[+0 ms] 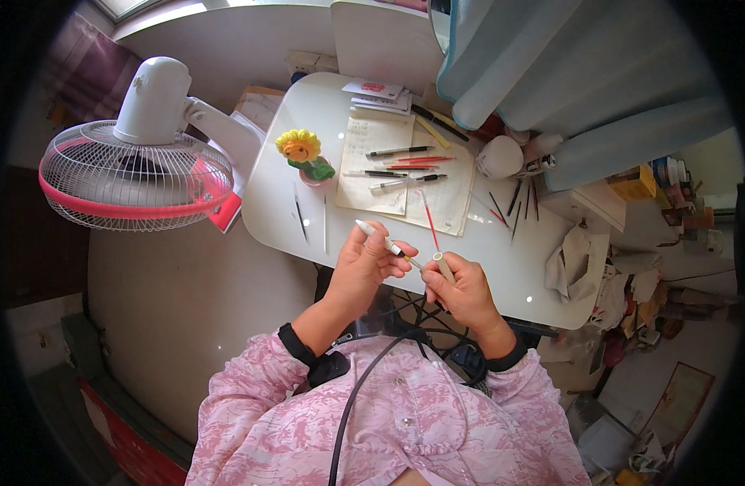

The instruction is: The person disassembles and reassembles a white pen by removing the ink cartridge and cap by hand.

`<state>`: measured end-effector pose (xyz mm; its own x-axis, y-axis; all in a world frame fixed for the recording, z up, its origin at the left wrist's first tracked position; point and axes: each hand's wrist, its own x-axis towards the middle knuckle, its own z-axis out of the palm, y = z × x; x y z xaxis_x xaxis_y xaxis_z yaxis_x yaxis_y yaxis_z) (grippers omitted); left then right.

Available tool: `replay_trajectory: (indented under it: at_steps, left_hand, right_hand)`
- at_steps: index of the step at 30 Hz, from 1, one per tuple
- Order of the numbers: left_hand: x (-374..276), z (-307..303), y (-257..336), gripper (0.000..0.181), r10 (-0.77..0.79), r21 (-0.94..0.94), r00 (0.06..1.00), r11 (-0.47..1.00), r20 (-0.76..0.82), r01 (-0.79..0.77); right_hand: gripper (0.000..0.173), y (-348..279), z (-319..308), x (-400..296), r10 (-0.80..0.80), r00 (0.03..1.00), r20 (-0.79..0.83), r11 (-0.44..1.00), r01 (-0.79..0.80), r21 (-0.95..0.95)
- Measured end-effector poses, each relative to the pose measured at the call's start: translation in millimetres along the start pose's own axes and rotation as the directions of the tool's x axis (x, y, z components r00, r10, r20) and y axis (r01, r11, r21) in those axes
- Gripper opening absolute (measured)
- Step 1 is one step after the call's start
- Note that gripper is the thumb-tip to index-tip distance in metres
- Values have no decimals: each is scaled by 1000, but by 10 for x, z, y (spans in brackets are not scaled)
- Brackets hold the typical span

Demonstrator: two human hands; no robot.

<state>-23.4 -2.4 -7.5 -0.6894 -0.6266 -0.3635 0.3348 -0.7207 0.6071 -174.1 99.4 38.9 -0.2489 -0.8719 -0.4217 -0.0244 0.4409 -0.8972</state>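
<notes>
My left hand (359, 264) grips the white front part of a pen (372, 233), its tip pointing up and left. From its rear end a thin refill (415, 263) sticks out toward my right hand. A pale hollow pen barrel (445, 268), its round open end facing up, is held in my right hand (466, 294). The right thumb and fingers also meet the far end of the refill; whether they pinch it I cannot tell. Just beyond the hands, a red refill (430, 222) lies partly on the paper and partly on the white table (275, 219).
Several pens, including a black gel pen (403, 152), and refills lie on a notebook (451, 209). A crocheted flower pot (315, 173) stands at left, near an electric fan (135, 176). Loose refills (515, 209) and a white jar (500, 157) are at right. A black cable (372, 376) crosses my front.
</notes>
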Motion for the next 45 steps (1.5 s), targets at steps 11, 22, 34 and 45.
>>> replay_trajectory:
  at_steps: [11,22,34,45]
  left_hand:
    - [-35,4,45,20,97,92,992,990,82,-104]
    - [-74,79,-35,17,54,92,994,994,100,-64]
    - [-20,61,37,21,73,36,997,997,34,-74]
    - [-27,48,64,17,86,7,995,996,-45,-85]
  right_hand:
    - [11,165,-33,-60,-23,998,-63,993,30,110]
    - [10,136,13,2,-118,993,-22,990,120,81]
    - [19,70,-15,-3,-123,992,-41,992,121,-41]
    - [17,142,-9,-43,-321,944,-76,920,291,-263]
